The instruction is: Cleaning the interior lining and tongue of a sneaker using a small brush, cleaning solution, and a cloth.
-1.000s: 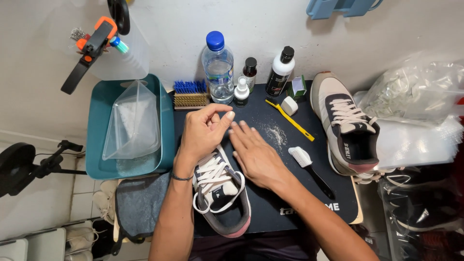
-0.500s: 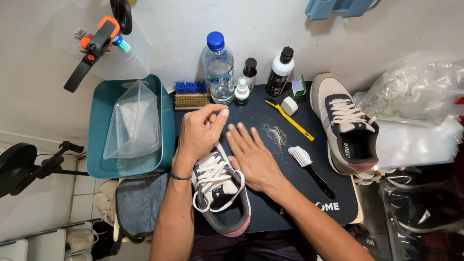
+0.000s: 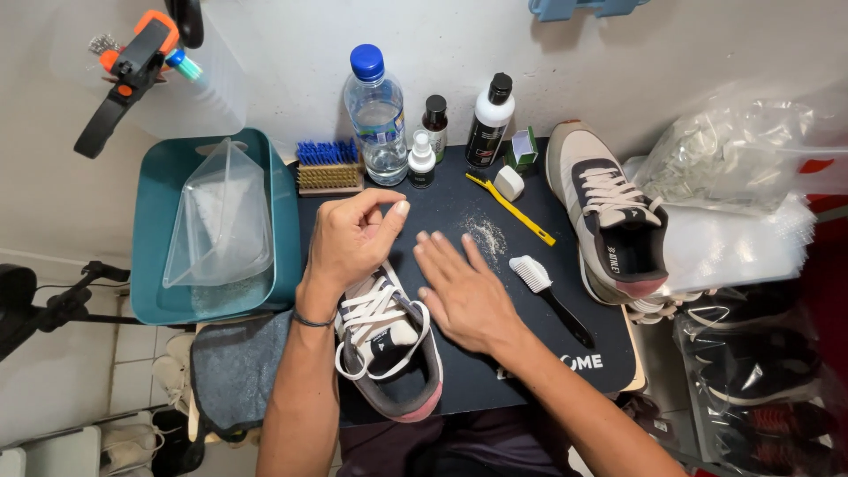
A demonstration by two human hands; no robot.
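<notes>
Right hand (image 3: 466,296) now slid a bit lower and closer to the body, flat on the dark mat (image 3: 530,371) beside the shoe (image 3: 389,353). Left hand (image 3: 353,238) now bunched a little tighter above the toe.

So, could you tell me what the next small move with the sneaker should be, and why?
Probably grip the sneaker with the right hand: it lies flat on the mat beside it, while the left hand is pinched above the loose white laces.
</notes>
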